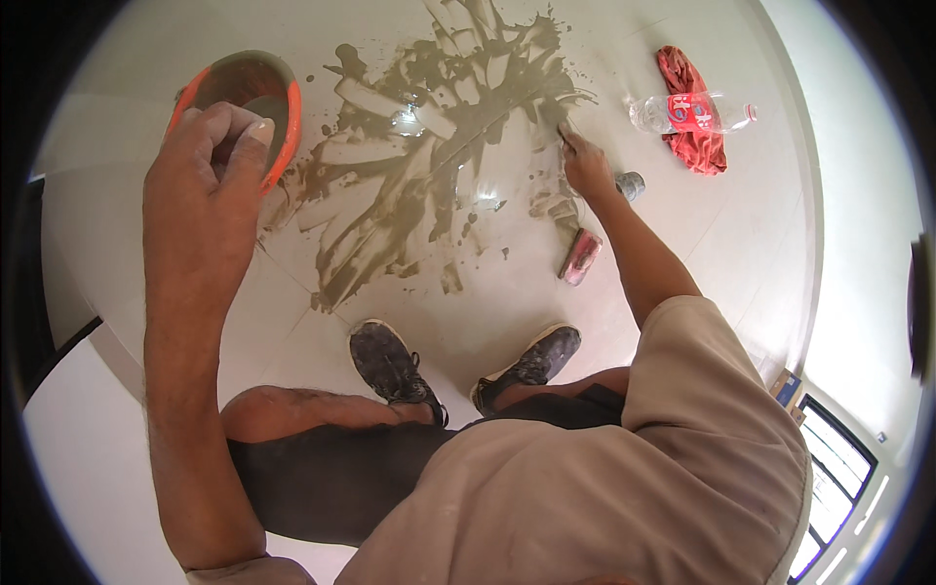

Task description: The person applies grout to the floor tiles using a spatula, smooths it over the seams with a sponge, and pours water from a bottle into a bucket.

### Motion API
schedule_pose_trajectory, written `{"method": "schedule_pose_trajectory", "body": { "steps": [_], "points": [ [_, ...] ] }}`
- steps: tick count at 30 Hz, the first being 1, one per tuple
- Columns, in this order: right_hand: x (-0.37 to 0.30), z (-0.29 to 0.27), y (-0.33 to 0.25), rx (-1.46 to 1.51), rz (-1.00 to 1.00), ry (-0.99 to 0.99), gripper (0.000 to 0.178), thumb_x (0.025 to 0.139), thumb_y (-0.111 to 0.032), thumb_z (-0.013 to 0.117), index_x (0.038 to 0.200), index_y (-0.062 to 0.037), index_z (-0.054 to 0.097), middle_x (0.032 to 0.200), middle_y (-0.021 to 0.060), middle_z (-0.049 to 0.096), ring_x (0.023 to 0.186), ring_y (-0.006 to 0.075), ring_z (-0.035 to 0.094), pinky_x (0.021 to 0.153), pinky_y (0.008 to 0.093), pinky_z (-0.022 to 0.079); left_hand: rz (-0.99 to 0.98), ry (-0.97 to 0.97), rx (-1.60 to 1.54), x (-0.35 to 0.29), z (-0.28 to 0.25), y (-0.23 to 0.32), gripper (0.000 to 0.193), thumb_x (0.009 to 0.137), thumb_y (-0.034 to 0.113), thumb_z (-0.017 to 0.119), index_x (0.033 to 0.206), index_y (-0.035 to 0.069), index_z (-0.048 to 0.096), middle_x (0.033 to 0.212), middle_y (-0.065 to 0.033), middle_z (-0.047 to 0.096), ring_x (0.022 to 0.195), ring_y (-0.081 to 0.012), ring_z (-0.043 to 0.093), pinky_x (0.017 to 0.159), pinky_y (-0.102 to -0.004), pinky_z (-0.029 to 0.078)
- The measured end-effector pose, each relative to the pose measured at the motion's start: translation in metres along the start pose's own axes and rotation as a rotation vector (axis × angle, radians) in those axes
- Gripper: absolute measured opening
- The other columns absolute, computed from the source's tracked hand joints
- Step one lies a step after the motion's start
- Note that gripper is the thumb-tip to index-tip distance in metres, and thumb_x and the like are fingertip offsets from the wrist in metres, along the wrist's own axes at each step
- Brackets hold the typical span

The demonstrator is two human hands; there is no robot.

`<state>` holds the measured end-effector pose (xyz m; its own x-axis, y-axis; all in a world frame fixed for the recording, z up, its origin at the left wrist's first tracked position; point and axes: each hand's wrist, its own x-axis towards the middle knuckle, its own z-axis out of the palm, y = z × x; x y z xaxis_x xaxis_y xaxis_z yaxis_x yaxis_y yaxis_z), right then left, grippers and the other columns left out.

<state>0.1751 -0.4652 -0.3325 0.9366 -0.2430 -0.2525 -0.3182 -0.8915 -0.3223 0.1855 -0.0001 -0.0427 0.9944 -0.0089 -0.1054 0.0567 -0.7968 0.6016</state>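
Raised at the left, my left hand (207, 190) is closed, thumb against curled fingers. Whatever it may hold is hidden. Behind it, an orange-rimmed bucket (292, 127), coated inside with grey paste, stands on the floor and is partly covered by the hand. My right hand (588, 168) reaches down to the pale tiles and grips a small dark hand tool (564, 135), its kind too small to make out. That tool touches the right edge of the wet grey grout-like paste (497, 117), which is smeared in broad streaks over the tiles and along a joint.
A clear plastic bottle (648, 114) with a red label lies across a red cloth (697, 156) at the right. A grey cup-like object (632, 185) sits beside my right wrist. Closer in lies a reddish block (581, 257). My dark shoes (385, 361) stand before the paste.
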Motion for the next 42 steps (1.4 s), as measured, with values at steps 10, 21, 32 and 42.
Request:
{"method": "schedule_pose_trajectory", "body": {
  "steps": [10,21,32,42],
  "points": [
    [0.061,-0.013,-0.068,-0.145,-0.195,0.047,0.043,0.097,-0.024,0.050,0.140,-0.0186,0.053,0.110,0.0256,0.069,0.102,0.0446,0.067,0.086,0.0552,0.053,0.065,0.026,-0.088,-0.004,0.003,0.017,0.020,0.096,0.018,0.061,0.095,-0.002,0.065,0.086,-0.0065,0.055,0.073,-0.0175,0.053,0.073,-0.0329,0.045],
    [0.068,-0.043,-0.136,-0.487,-0.203,-0.297,0.046,0.092,-0.015,0.047,0.136,-0.0173,0.060,0.128,0.0182,0.066,0.120,0.0373,0.063,0.100,0.0514,0.050,-0.055,0.104,-0.034,-0.008,-0.032,-0.012,0.025,0.100,0.025,0.062,0.101,0.000,0.066,0.086,0.0000,0.059,0.079,-0.0105,0.049,0.075,-0.0280,0.042],
    [0.276,-0.033,-0.320,-0.536,-0.333,-0.182,0.038,0.092,-0.025,0.056,0.123,-0.0079,0.068,0.125,0.0140,0.069,0.113,0.0334,0.068,0.093,0.0463,0.053,-0.006,0.063,-0.224,-0.019,-0.049,-0.008,0.017,0.099,0.017,0.063,0.095,0.001,0.062,0.080,0.0004,0.050,0.074,-0.0092,0.043,0.069,-0.0245,0.038],
    [0.073,-0.060,-0.163,-0.483,-0.324,-0.473,0.046,0.099,-0.022,0.050,0.143,-0.0296,0.056,0.131,0.0150,0.065,0.114,0.0374,0.064,0.097,0.0481,0.051,-0.041,-0.011,-0.163,0.000,-0.056,0.018,0.019,0.100,0.021,0.064,0.103,0.002,0.066,0.086,-0.0006,0.058,0.080,-0.0098,0.051,0.076,-0.0244,0.042]
  ]
}}
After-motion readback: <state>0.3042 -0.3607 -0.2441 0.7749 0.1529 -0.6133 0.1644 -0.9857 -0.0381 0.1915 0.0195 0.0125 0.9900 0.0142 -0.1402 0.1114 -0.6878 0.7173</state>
